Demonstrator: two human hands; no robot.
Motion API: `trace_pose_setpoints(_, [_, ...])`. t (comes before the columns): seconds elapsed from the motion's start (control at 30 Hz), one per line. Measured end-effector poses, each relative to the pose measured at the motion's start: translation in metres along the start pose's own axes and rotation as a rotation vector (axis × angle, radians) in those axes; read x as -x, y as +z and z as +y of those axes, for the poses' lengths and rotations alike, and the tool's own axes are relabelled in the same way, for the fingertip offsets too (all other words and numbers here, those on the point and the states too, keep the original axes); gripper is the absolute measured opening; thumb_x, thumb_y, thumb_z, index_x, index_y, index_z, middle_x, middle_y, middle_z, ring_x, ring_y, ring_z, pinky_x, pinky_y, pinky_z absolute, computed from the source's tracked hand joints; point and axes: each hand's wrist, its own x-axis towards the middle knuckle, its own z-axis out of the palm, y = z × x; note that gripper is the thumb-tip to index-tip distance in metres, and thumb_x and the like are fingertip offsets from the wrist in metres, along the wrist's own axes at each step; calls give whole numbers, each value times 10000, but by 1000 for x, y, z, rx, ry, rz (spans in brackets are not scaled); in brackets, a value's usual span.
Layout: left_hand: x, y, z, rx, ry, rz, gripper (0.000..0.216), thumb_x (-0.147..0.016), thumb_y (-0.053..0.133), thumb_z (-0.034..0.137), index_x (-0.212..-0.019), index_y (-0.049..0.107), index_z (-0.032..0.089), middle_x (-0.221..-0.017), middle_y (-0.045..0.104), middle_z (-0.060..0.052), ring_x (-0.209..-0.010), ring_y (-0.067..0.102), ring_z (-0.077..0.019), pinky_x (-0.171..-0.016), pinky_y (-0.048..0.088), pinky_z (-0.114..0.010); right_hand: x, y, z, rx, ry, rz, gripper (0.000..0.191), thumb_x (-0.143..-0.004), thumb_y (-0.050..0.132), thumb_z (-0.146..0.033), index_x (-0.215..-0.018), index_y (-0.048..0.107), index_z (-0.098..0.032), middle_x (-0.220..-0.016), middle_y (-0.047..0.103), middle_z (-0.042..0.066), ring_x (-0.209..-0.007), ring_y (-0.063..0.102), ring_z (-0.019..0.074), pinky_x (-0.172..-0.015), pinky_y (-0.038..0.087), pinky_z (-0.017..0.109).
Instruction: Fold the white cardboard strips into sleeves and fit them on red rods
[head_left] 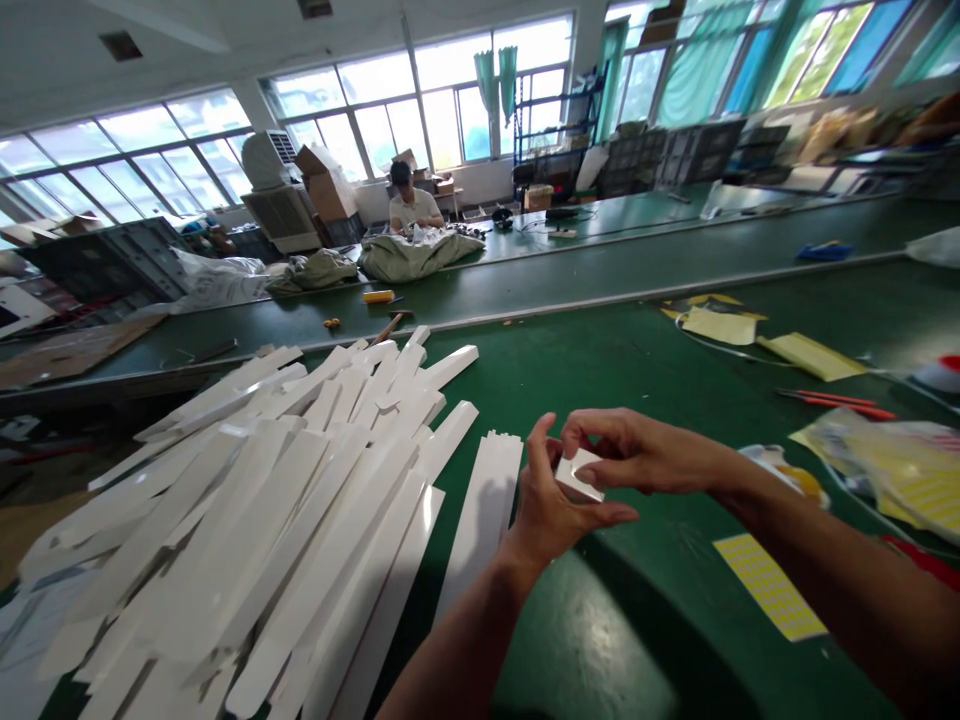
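White folded card piece (579, 474): pinched between left hand (551, 500) and right hand (637, 455), above green surface (637, 600), just right of the flat card strip pile (262, 520). Risk: piece slips from the fingertip grip, creasing.

I have a single view, from a camera worn on the head, looking forward and down across the green surface (645, 600). It sits close above my two hands (592, 480), just below centre. A pile of white strips (247, 520) fills eight o'clock; windows (420, 100) and a seated co-worker (412, 205) lie far off toward eleven and twelve o'clock.
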Motion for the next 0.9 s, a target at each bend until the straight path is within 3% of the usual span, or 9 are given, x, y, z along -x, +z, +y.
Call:
trace_pose_setpoints(0.13, [-1,0,2,-6,8,8,1161,-565,921,396,-1466,213,213,-1212,622,-127,-1039,675,-254,-886,563,-388,-6,1,-7,-98,44,-27,130,-860,630,-260,-862,529,-178,-779,553,-41,-638,467,77,-566,377,187])
trace_pose_setpoints(0.37, [1,6,-3,-181,163,141,1087,-619,884,424,-1421,187,197,-1141,617,-111,-1022,658,-247,-868,550,-366,-7,13,-15,507,-10,194,38,-807,603,-164,-821,572,-178,-741,536,-20,-615,454,103,-562,351,214])
trace_pose_setpoints(0.47, [2,6,-3,-244,178,142,1050,-673,846,410,-1421,142,194,-1074,618,-90,-947,660,-232,-810,546,-352,-6,21,-16,644,13,242,128,-867,569,-209,-743,563,-179,-763,539,16,-598,461,113,-558,352,235])
trace_pose_setpoints(0.57, [3,6,-2,-243,199,124,1042,-693,832,384,-1424,114,198,-1041,611,-72,-902,657,-216,-770,540,-331,-3,23,-16,664,27,227,166,-912,526,-227,-768,593,-180,-798,546,34,-595,479,116,-556,363,241])
trace_pose_setpoints(0.73, [4,10,1,-298,262,155,1017,-708,820,395,-1415,119,190,-964,609,-44,-815,648,-192,-736,531,-311,1,15,-17,561,-31,142,90,-840,569,-147,-762,599,-180,-796,573,34,-658,530,133,-590,409,236])
trace_pose_setpoints(0.9, [6,10,5,-328,267,145,964,-746,769,360,-1413,95,189,-959,593,-49,-796,635,-193,-682,523,-306,0,20,-18,617,16,238,127,-844,555,-171,-719,568,-181,-778,568,41,-604,504,132,-555,401,247])
